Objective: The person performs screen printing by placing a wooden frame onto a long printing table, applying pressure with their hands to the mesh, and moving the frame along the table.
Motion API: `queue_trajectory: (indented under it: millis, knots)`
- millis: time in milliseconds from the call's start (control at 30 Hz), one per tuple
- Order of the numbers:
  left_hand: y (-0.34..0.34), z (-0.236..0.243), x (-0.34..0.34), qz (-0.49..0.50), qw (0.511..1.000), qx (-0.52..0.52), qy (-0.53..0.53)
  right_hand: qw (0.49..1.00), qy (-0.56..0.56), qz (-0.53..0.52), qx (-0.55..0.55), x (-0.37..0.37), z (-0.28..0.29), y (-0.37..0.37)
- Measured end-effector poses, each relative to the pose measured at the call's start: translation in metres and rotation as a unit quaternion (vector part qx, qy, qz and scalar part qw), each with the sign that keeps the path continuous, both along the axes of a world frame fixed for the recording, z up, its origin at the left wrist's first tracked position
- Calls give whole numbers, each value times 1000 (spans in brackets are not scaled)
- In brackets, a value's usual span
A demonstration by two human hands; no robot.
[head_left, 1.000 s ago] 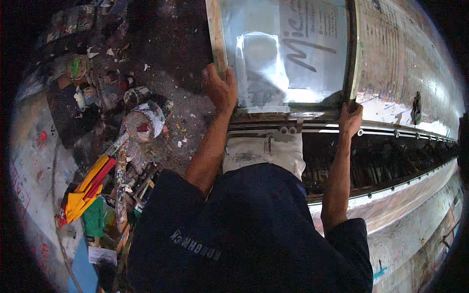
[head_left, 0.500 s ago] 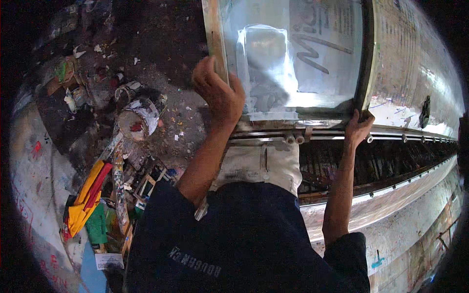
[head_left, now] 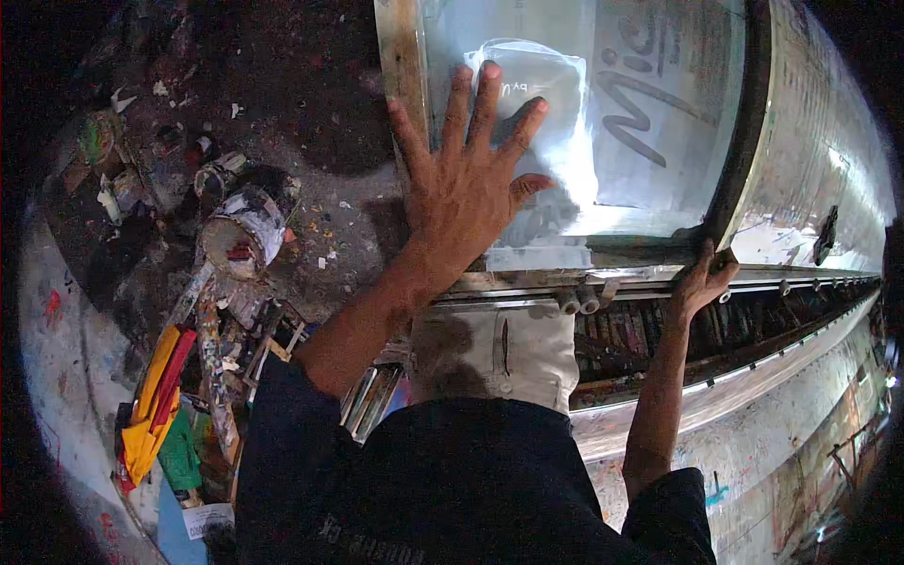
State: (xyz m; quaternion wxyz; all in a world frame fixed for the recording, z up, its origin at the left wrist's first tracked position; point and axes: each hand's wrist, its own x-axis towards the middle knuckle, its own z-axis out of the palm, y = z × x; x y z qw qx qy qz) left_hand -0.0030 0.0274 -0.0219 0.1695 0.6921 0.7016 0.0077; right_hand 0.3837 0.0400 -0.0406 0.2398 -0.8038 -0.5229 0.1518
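A screen printing frame [head_left: 403,71] with wooden edges and a pale stretched mesh lies in front of me, lettering and a glossy clear patch [head_left: 556,141] showing on it. Over the mesh's left part my left hand [head_left: 461,193] is spread flat, fingers apart and holding nothing; whether its palm touches the mesh I cannot tell. At the near right corner, my right hand [head_left: 704,278] is closed on the frame's edge, the thumb on top and the other fingers partly hidden.
A long table [head_left: 800,141] runs off to the right, with a rail of small stops [head_left: 786,288] along its near edge. On the stained floor at left stand a paint-smeared bucket [head_left: 240,235], yellow and red cloths [head_left: 160,405] and a green cloth [head_left: 179,457]. A second long table edge [head_left: 744,386] lies behind.
My left hand has left the frame's left edge, moved right over the mesh and spread its fingers. My right hand stays at the corner. The frame appears lower and larger in view.
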Motion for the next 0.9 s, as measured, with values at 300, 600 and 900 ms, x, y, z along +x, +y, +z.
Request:
queue_trajectory:
  millis: [300,600,900]
  knots:
    - [0,-1,2,22,999,-28,-19,996,72,-16,49,5,-12,-5]
    - [1,-1,0,35,997,-47,-54,931,-211,280,106,26,-14,-10]
    - [1,-1,1,41,997,-37,-56,998,35,4,44,10,-12,-5]
